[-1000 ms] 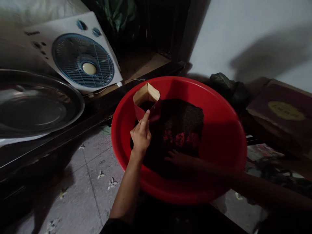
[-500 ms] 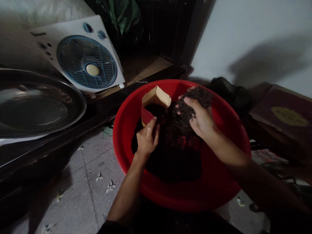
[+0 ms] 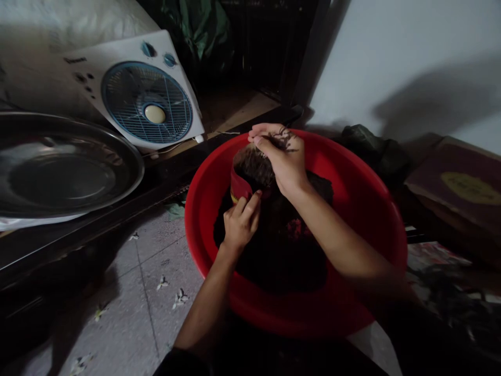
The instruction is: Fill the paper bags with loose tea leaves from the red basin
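A small bag (image 3: 239, 187), red outside with paper-like walls, stands open at the top in a wide red plastic basin (image 3: 364, 183). My left hand (image 3: 240, 222) is closed on the bag's near edge, thumb and fingers pinching it. Over the bag's mouth, my right hand (image 3: 287, 162) is tilted with its fingers stretched out. Dark soil (image 3: 256, 169) drops from it into the bag, and crumbs cling to the palm. Around the bag lies a heap of dark soil (image 3: 282, 261), covering much of the basin's bottom. My right hand hides part of the bag's rim.
A white box fan (image 3: 154, 112) leans at the back left, beside a large metal bowl (image 3: 58, 183) on a dark ledge. A purplish box (image 3: 450, 183) stands at the right near the white wall. Small pale scraps (image 3: 180, 298) lie on the tiled floor.
My right hand has moved left from the soil heap to above the bag and tipped, letting most of its handful of soil fall. My left hand stays at the bag's edge.
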The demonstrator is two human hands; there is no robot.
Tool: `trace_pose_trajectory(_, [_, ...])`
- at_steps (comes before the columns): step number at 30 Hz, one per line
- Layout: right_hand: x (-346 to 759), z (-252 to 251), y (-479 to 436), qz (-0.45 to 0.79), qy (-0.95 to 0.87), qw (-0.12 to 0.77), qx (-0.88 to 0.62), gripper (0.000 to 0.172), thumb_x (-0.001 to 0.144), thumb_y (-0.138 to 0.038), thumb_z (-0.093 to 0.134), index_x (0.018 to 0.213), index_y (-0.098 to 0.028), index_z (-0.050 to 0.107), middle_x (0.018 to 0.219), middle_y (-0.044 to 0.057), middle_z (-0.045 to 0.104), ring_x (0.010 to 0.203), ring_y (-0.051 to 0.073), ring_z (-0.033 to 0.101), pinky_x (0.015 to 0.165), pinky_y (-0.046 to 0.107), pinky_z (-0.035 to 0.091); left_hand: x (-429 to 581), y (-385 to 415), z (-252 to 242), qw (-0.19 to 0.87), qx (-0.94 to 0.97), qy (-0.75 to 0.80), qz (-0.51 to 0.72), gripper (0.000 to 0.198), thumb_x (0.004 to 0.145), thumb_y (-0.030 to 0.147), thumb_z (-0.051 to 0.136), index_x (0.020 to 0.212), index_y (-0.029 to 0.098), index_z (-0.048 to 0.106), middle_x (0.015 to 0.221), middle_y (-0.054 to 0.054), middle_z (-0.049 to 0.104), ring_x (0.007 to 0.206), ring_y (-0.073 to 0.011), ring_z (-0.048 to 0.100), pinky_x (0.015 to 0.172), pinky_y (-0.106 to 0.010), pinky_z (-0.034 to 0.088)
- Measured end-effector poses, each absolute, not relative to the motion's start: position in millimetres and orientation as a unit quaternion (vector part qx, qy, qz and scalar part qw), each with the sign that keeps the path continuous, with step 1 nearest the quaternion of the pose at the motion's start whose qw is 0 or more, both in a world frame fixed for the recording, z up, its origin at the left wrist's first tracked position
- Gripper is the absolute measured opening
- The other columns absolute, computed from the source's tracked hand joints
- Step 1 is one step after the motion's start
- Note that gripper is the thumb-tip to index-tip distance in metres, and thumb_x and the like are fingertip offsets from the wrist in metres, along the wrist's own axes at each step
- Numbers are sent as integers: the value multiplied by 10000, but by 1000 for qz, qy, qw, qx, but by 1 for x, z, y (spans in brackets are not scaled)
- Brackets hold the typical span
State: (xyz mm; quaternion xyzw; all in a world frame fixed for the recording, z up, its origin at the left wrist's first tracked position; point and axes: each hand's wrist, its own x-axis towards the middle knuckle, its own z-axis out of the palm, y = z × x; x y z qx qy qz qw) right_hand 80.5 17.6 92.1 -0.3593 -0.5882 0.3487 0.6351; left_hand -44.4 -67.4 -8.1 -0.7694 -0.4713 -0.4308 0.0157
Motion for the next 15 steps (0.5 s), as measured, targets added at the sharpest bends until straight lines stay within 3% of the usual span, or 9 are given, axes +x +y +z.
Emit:
trace_pose_trajectory(4, [99, 97, 4, 301, -678, 557, -373, 211, 927, -351, 605, 1039, -190, 683, 1014, 16, 723, 978, 145, 661, 924, 314, 528, -45, -67, -8, 22, -756, -488, -435, 317, 997, 276, 435, 1264, 211, 591, 730, -20, 606, 566, -101, 541, 538, -217, 468])
trace_pose_trajectory(9, [130, 84, -4, 256, -833, 397, -289, 157, 833, -370, 738, 918, -238, 749, 937, -16, 745, 903, 160, 683, 899, 343, 525, -45, -67, -11, 29, -740, -490, -460, 322, 989, 239, 416, 1282, 198, 544, 925, -65, 697, 718, -133, 656, 657, -258, 555])
trace_pose_trajectory(12, [137, 73, 2, 225, -803, 442, -330, 123, 889, -347, 678, 896, -254, 758, 877, -20, 746, 824, 151, 693, 861, 344, 542, -44, -67, -10, 26, -749, -480, -456, 313, 996, 236, 418, 1284, 194, 536, 959, -69, 705, 739, -131, 669, 668, -251, 560])
trace_pose_trajectory(15, [137, 71, 8, 205, -757, 495, -375, 166, 927, -333, 621, 935, -241, 759, 1016, 28, 739, 922, 172, 703, 880, 352, 560, -42, -68, -8, 31, -770, -453, -448, 295, 999, 229, 434, 1273, 195, 536, 907, -45, 700, 696, -110, 657, 616, -211, 531])
